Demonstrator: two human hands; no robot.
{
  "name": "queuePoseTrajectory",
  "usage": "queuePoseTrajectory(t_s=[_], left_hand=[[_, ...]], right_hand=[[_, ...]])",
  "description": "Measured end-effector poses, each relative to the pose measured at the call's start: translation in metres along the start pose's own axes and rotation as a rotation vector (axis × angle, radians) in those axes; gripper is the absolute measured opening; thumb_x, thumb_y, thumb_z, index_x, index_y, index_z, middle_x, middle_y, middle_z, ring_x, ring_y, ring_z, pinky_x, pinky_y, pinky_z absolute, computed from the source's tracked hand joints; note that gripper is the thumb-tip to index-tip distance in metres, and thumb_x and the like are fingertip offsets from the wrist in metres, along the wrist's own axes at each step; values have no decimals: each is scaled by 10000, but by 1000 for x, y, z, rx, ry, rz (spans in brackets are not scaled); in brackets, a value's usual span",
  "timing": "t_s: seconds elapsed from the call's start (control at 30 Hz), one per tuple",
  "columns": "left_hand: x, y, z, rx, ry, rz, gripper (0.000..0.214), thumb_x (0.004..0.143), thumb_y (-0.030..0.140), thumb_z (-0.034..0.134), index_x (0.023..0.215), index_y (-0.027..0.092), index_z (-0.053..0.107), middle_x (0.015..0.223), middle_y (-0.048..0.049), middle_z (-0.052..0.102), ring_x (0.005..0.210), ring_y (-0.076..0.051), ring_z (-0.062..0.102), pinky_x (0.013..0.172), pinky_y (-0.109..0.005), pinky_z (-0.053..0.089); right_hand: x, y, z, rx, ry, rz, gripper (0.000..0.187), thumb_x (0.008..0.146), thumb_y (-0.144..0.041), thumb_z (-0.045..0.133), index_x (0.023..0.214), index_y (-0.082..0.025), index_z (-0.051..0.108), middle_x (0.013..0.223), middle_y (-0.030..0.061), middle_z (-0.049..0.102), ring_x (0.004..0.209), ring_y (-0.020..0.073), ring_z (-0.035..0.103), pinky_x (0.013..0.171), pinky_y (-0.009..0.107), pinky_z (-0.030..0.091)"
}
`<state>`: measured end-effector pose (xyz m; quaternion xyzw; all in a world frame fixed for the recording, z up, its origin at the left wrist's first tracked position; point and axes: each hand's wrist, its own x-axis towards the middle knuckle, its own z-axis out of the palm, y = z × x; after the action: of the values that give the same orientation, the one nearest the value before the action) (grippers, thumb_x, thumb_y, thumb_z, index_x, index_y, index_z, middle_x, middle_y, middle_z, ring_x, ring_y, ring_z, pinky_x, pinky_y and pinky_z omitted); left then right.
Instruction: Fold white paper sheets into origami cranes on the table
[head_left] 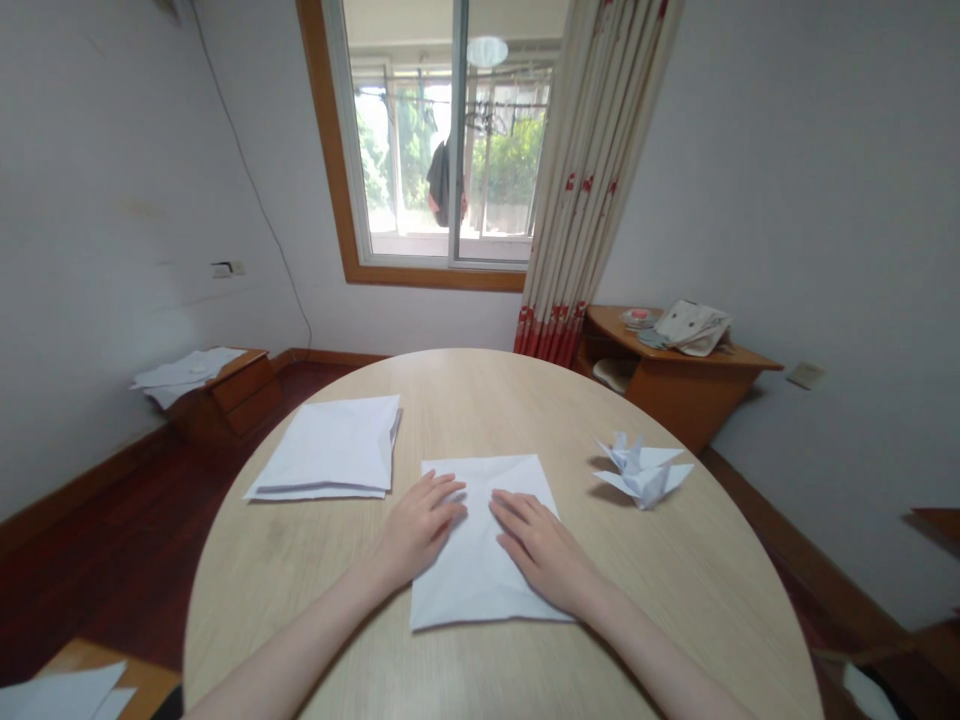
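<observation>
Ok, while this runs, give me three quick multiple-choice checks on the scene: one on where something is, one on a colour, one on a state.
1. Where is the origami crane relative to the white paper sheet?
A) On top of the sheet
B) To the right of it on the table
C) On the floor

2. What colour is the curtain's lower edge?
A) Red
B) Blue
C) Green

3. What state is the white paper sheet in?
A) Crumpled into a ball
B) Held up in the air
C) Lying flat on the table

Answers:
1. B, because the crane sits apart from the sheet, on the right of the tabletop.
2. A, because a red band runs along the curtain's bottom.
3. C, because the left hand and right hand rest on it as it lies flat.
</observation>
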<state>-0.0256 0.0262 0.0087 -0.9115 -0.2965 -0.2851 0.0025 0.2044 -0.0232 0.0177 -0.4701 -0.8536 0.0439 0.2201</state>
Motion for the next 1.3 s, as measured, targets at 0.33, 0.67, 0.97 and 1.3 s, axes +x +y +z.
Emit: queuePoseTrajectory(t_s=[0.33, 0.67, 0.97, 1.3], left_hand=[[-2, 3, 3, -29, -197, -99, 345, 927, 131, 441, 1238, 190, 577, 1422, -105, 461, 1302, -210, 444, 1099, -438, 347], [0, 4, -4, -16, -236, -122, 323, 924, 201, 476, 1222, 241, 595, 1305, -53, 587, 1169, -219, 550, 1053, -460, 368], [2, 2, -8, -114, -206, -65, 242, 912, 178, 496, 1077, 229, 665, 1073, -22, 701, 975, -191, 607, 931, -364, 414], [3, 12, -16, -222, -220, -71, 245, 776, 184, 645, 1013, 221, 691, 1009, -22, 687, 984, -185, 620, 1100, -419, 273]], right_hand=[[1, -4, -5, -6, -165, 62, 399, 927, -258, 498, 1317, -181, 527, 1383, 90, 513, 1243, 277, 462, 1043, 493, 399], [-2, 7, 0, -42, -130, 2, 389, 913, -182, 502, 1298, -221, 548, 1374, 100, 522, 1240, 262, 492, 1011, 462, 431], [-2, 27, -4, -156, -51, 63, 340, 886, -159, 520, 1207, -223, 613, 1280, 105, 601, 1171, 264, 544, 967, 459, 436], [-2, 22, -6, -289, -63, 183, 262, 903, -182, 518, 1119, -238, 656, 1247, 93, 620, 1127, 276, 554, 899, 447, 460]])
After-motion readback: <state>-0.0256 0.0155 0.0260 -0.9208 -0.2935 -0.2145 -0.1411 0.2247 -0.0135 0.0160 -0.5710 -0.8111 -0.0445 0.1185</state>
